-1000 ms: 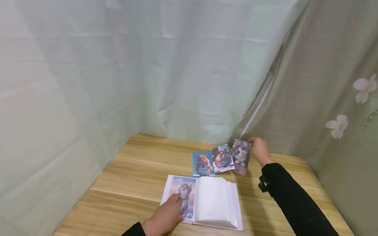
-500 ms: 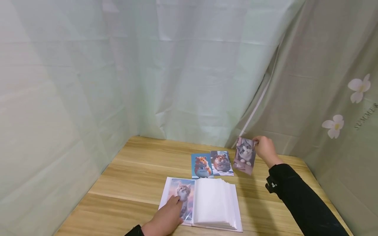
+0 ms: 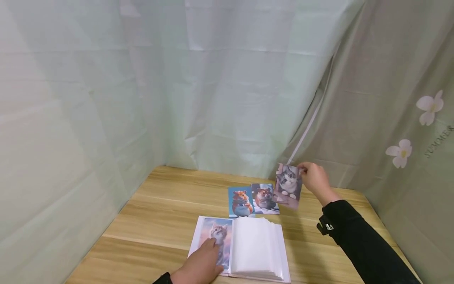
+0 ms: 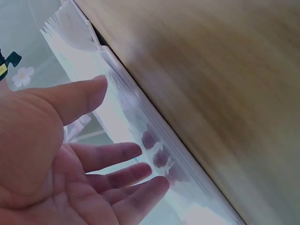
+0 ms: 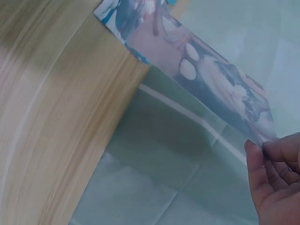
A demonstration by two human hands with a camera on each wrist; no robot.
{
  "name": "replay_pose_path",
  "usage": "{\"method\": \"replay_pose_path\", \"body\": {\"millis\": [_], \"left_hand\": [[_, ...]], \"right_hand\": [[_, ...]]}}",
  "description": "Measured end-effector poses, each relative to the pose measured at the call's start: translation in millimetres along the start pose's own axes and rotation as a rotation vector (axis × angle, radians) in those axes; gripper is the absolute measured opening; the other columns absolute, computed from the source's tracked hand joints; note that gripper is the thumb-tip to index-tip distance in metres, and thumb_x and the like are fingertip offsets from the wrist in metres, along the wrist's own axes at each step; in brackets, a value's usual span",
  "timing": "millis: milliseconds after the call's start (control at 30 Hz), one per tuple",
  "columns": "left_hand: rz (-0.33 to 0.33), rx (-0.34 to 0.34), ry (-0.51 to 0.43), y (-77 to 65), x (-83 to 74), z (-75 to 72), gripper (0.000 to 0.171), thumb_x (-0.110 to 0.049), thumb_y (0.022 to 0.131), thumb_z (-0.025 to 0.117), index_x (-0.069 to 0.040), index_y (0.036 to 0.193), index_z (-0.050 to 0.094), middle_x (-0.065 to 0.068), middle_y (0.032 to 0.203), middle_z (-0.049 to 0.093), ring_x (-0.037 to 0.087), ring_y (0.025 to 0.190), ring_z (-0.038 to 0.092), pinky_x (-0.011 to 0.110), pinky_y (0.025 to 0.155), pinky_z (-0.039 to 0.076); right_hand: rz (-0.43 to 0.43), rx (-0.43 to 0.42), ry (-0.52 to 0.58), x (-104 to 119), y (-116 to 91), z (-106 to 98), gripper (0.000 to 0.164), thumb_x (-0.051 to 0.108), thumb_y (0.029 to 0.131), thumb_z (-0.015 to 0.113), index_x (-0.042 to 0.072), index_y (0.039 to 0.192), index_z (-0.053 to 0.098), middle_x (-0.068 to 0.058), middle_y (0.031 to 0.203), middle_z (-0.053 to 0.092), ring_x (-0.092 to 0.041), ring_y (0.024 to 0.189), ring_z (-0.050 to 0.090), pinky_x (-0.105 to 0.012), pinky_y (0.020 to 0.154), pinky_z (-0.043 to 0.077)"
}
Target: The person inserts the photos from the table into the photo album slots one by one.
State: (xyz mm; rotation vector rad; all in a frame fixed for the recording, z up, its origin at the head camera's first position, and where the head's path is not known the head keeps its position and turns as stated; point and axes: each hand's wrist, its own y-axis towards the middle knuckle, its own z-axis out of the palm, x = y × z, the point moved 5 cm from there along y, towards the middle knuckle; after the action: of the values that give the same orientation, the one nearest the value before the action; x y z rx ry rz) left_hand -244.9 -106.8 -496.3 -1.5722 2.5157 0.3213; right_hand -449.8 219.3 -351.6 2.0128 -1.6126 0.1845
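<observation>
In the head view my right hand (image 3: 315,179) pinches the upper right corner of a photo of a grey-and-white cat (image 3: 288,182), held up off the table. The right wrist view shows the thumb and fingertips on that cat photo's corner (image 5: 234,91). My left hand (image 3: 201,262) rests on the left page of an open white photo album (image 3: 253,248), over a kitten photo (image 3: 219,230) in its sleeve. In the left wrist view this hand's fingers (image 4: 122,150) are spread and touch the clear sleeve. The right-hand sleeves look blank white.
Behind the album lie a blue hamster photo (image 3: 241,201) and a second hamster photo (image 3: 265,198), side by side on the wooden table (image 3: 159,221). Pale curtains (image 3: 230,98) hang along the table's back and sides.
My right hand has lifted the cat photo away from the second hamster photo, first rightward, then slightly back left. That hamster photo, tilted before, now lies straighter. The left hand stays on the album.
</observation>
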Motion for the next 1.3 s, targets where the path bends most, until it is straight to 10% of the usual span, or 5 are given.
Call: {"method": "replay_pose_path", "body": {"millis": [733,1300], "left_hand": [[0.073,0.032,0.073,44.4,-52.1,2.5,0.074,-0.053,0.094,0.063,0.001,0.143,0.051,0.018,0.149,0.047,0.031,0.14,0.043,0.037,0.109,0.043],[0.099,0.08,0.121,50.0,-64.3,15.3,0.072,-0.053,0.091,0.065,-0.003,0.141,0.056,0.016,0.15,0.047,0.029,0.141,0.041,0.032,0.113,0.037]], "right_hand": [[0.044,0.032,0.279,7.1,2.2,32.4,0.027,-0.004,0.091,0.056,-0.007,0.114,0.07,-0.023,0.103,0.068,-0.034,0.091,0.063,-0.03,0.064,0.048],[0.178,0.072,0.492,4.1,-6.2,81.2,0.026,-0.004,0.093,0.06,-0.008,0.117,0.068,-0.024,0.105,0.067,-0.025,0.085,0.067,-0.025,0.066,0.054]]}}
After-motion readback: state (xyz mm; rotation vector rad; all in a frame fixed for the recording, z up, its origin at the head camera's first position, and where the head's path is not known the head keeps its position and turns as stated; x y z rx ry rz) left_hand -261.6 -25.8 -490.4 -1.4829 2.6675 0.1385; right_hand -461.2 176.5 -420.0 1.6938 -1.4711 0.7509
